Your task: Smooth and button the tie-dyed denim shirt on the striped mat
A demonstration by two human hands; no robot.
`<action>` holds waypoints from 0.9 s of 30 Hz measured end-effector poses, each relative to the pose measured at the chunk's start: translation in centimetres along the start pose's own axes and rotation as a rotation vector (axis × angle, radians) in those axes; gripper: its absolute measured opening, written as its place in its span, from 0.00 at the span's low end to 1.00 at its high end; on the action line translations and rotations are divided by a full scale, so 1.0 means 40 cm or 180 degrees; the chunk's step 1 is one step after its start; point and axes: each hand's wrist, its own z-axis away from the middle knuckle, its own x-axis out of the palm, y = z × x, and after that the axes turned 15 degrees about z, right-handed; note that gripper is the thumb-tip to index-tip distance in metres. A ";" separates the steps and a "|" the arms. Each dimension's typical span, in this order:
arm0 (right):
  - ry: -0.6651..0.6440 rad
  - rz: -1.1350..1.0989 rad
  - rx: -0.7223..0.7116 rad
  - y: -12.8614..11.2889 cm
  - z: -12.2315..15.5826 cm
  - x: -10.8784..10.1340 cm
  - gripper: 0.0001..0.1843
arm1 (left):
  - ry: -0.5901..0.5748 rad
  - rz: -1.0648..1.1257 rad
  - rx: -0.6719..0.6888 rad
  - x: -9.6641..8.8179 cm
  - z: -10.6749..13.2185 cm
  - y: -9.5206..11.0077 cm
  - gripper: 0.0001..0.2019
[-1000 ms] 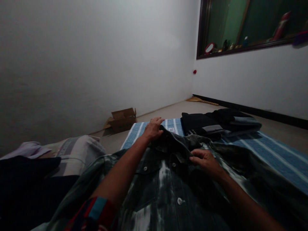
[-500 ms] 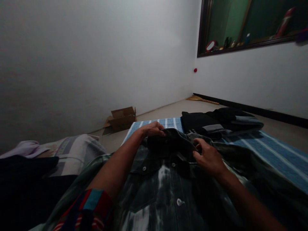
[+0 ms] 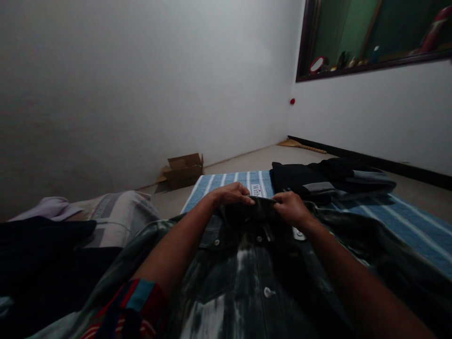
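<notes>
Two hands, left hand point(image 3: 231, 194) and right hand point(image 3: 291, 208), pinch one denim jacket point(image 3: 247, 268) collar.

1. The jacket point(image 3: 247, 278) is dark denim, blue-black, streaked with pale bleached patches down the front; its buttons are pale and metallic-looking.
2. The mat point(image 3: 406, 221) beneath is blue with thin white stripes.
3. The folded clothes point(image 3: 318, 181) on the mat are black with a grey band.
4. The sleeve point(image 3: 130, 306) on the left arm is striped red, blue and teal.
5. The cardboard box point(image 3: 183, 169) is plain brown.
6. The heap of cloth point(image 3: 106, 216) at the left looks grey-and-cream striped, with a lilac piece beside it, though dim light makes these shades uncertain.
7. The walls are white; the window frame point(image 3: 303, 42) is dark brown around green.
</notes>
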 end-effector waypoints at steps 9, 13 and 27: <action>-0.0506 -0.0950 0.0331 0.055 -0.025 0.001 0.07 | 0.0319 0.0173 0.0003 0.003 -0.025 -0.023 0.12; -0.0143 -0.0632 0.0331 0.056 -0.014 0.015 0.04 | 0.0413 0.0089 0.0026 0.002 -0.036 -0.041 0.11; -0.0167 -0.2155 0.1026 0.116 -0.006 0.045 0.06 | 0.0996 -0.2023 0.0329 0.041 -0.056 -0.047 0.04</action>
